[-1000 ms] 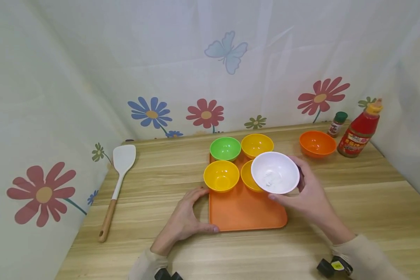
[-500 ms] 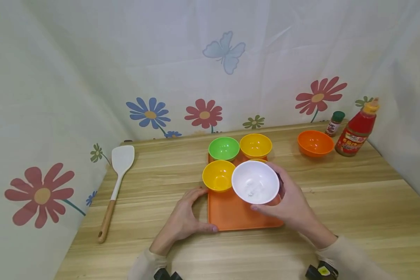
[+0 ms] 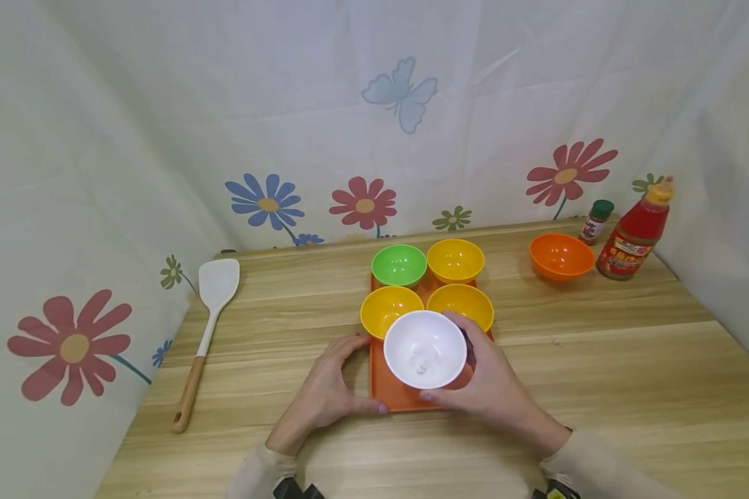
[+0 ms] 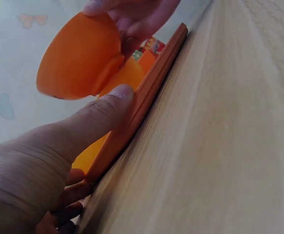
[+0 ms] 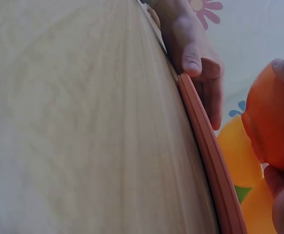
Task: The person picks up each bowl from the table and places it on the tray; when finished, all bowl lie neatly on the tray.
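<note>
My right hand point(image 3: 496, 384) holds a bowl point(image 3: 424, 343), white inside and orange outside, thumb near its front rim and fingers on its far side. It hovers tilted over the front of the orange tray point(image 3: 387, 388). My left hand point(image 3: 327, 391) holds the tray's front-left corner, thumb at the front edge and fingers along the left side. On the tray stand a green bowl point(image 3: 399, 265) and yellow bowls at back right point(image 3: 455, 260), front left point(image 3: 388, 310) and front right point(image 3: 465, 303). In the left wrist view, the held bowl's orange outside point(image 4: 81, 58) shows.
Toward the back right are an orange bowl point(image 3: 562, 256), a small green-capped jar point(image 3: 596, 223) and a red sauce bottle point(image 3: 635, 237). A white spatula with a wooden handle point(image 3: 209, 333) lies at the left. Flowered curtain point(image 3: 306, 104) surrounds the wooden table point(image 3: 599, 360).
The right hand has carried the white-lined bowl left and toward the front, from over the front-right yellow bowl, uncovering that one. The left hand stays at the tray corner.
</note>
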A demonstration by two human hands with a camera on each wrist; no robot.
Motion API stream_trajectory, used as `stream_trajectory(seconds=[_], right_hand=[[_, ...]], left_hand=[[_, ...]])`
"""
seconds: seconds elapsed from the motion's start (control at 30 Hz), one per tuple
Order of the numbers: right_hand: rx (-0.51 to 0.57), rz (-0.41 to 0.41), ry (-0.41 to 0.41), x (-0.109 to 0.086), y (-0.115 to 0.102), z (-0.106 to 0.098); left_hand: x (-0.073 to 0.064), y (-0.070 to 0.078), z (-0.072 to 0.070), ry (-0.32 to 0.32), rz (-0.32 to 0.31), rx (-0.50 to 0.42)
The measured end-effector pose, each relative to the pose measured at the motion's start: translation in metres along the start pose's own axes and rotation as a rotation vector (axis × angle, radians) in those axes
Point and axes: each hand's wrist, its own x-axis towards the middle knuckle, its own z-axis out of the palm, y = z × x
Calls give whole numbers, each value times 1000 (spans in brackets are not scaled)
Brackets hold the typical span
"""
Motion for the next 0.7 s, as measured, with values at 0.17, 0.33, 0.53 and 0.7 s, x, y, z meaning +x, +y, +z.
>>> stream_trajectory(seconds=[0.17, 0.33, 0.53, 0.7], right_hand=[[21, -1, -14, -2, 0, 8], [-22, 15, -24, -2, -2, 15], [-65, 37, -31, -2, 0, 20], [-79, 45, -47, -2, 3, 24]], left_hand=[[1, -1, 0, -4, 14, -9], [1, -1, 0, -7, 17, -15], [1, 0, -1, -9, 20, -10], [0, 0, -1, -4, 31, -9]])
